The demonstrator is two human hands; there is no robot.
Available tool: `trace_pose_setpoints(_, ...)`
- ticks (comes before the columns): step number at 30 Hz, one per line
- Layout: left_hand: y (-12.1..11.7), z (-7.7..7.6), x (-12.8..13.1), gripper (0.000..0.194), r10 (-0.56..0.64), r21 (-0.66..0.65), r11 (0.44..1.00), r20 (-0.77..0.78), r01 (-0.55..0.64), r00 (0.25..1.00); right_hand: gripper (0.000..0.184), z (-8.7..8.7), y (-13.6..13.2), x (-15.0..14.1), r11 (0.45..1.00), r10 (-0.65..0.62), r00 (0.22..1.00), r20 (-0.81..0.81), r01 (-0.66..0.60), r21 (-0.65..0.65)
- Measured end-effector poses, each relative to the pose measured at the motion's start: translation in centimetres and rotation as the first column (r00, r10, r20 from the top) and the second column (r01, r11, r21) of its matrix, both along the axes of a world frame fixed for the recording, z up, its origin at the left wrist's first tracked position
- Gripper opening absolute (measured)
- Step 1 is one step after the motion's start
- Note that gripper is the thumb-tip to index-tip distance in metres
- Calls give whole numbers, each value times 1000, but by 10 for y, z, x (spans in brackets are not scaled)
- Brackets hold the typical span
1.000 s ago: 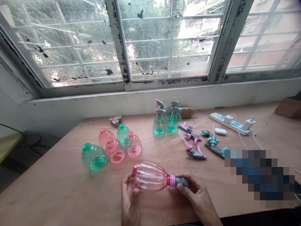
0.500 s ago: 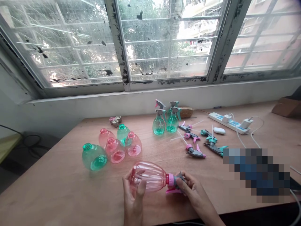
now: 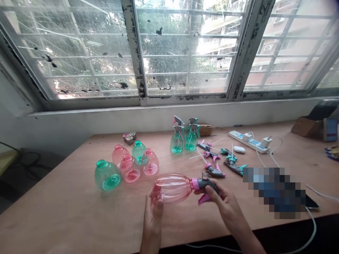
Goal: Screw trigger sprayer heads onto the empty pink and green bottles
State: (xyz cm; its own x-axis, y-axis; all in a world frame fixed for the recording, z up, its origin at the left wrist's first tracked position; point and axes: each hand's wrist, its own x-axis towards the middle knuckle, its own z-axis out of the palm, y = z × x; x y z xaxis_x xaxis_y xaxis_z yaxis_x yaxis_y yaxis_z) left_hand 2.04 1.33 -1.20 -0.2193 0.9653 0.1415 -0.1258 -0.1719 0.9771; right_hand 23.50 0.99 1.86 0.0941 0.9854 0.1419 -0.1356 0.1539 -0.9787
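Note:
A clear pink spray bottle (image 3: 173, 189) lies sideways in the air above the table, its base to the left. My left hand (image 3: 155, 211) is closed around the base end. Closed on the grey and pink trigger head (image 3: 205, 184) at the other end is my right hand (image 3: 224, 199). The pink collar meets the bottle's neck; how tightly it sits I cannot tell. Beyond my left hand stand headless bottles, including a green bottle (image 3: 107, 176) and a pink bottle (image 3: 130, 169). Loose trigger heads, one a pink and grey trigger head (image 3: 215, 171), lie past my right hand.
Green spray bottles with heads (image 3: 176, 143) stand near the wall by a woven basket (image 3: 206, 129). At the right are a white power strip (image 3: 249, 141), a white earbud case (image 3: 239, 150), a pixelated patch and a cardboard box (image 3: 304, 128). Small blocks (image 3: 129, 138) sit at the back left.
The spray bottle has risen slightly and shifted right in both hands. Its trigger head has turned, so the pink trigger now points down. The view has swung a little to the right.

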Motion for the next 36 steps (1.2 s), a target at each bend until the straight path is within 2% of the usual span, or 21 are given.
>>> trace_pose_setpoints(4,0,-3,-4,36,-142,-3,990,-194,144,971,37,56,32,31,987,-90,978,188,62,149)
trace_pose_setpoints(7,2,-2,-4,18,-139,35,987,-320,158,937,37,93,69,46,963,-187,890,416,84,255)
trace_pose_setpoints(9,2,-1,-5,16,-126,55,986,-358,155,925,38,108,94,51,958,-214,812,543,66,280)
trace_pose_setpoints(11,2,1,-5,18,-140,48,985,-363,168,921,37,115,117,52,959,-212,759,616,43,278)
trace_pose_setpoints(16,0,4,-5,17,-165,49,980,-356,195,920,26,111,160,38,965,-224,594,772,27,259)
trace_pose_setpoints(21,-3,6,-3,24,-155,35,983,-362,180,919,22,101,190,20,958,-285,412,865,120,259)
trace_pose_setpoints(24,-4,8,-3,26,-152,32,984,-367,176,918,25,95,205,10,952,-303,341,890,149,267)
trace_pose_setpoints(27,-3,7,-3,22,-140,43,985,-372,167,918,27,90,212,4,943,-330,318,889,151,296)
trace_pose_setpoints(30,-2,2,-3,15,-106,62,988,-383,140,918,38,86,207,6,918,-395,328,858,164,360)
trace_pose_setpoints(33,-1,-2,-3,15,-39,105,990,-420,91,907,48,75,187,23,874,-485,352,800,212,437)
trace_pose_setpoints(36,3,10,2,19,90,219,976,-477,19,874,48,46,154,48,852,-521,364,772,279,443)
